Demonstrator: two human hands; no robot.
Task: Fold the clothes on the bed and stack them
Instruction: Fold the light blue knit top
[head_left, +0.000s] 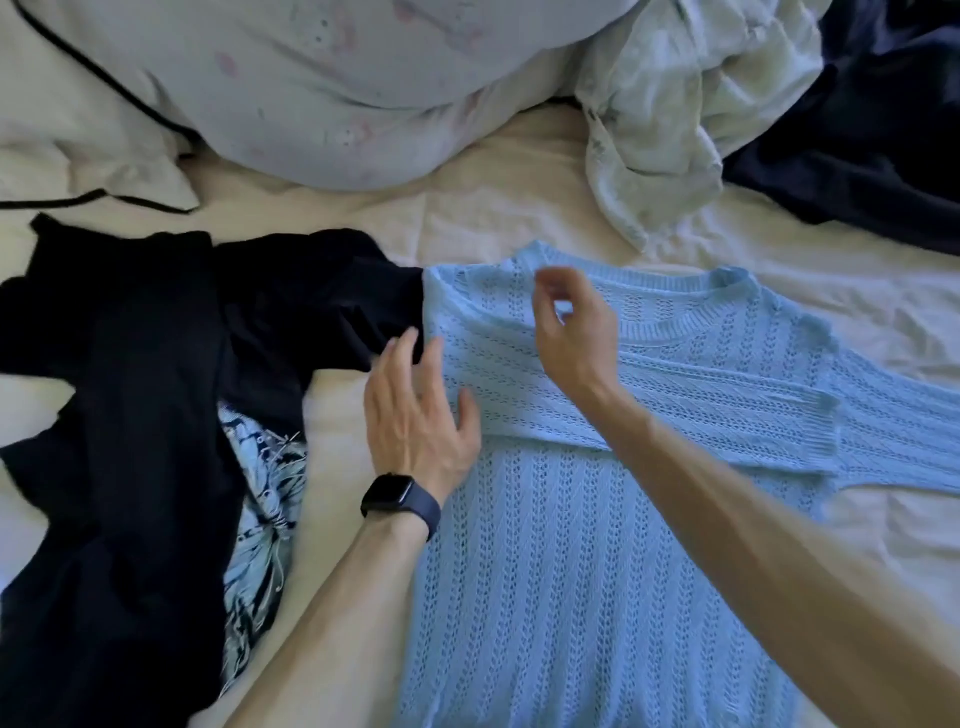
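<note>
Pale blue open-knit sweater (597, 545) flat on bed (519, 208), long axis 12–6. Unfolded sleeve (909, 415) at 3 o'clock; right hand (571, 332) nearer, grip loose, empty. Left hand (415, 415) spread on shoulder.

We're in a home bedroom: cream rumpled bedsheet (509, 208), big pale floral pillow (322, 88), loose clothes strewn about.

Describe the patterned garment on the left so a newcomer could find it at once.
On the cream bed, look left of the light blue knit sweater to the heap of black clothes. Peeking from under its right edge is the patterned garment: pale blue with dark streaks, while its neighbours are plain.
</note>
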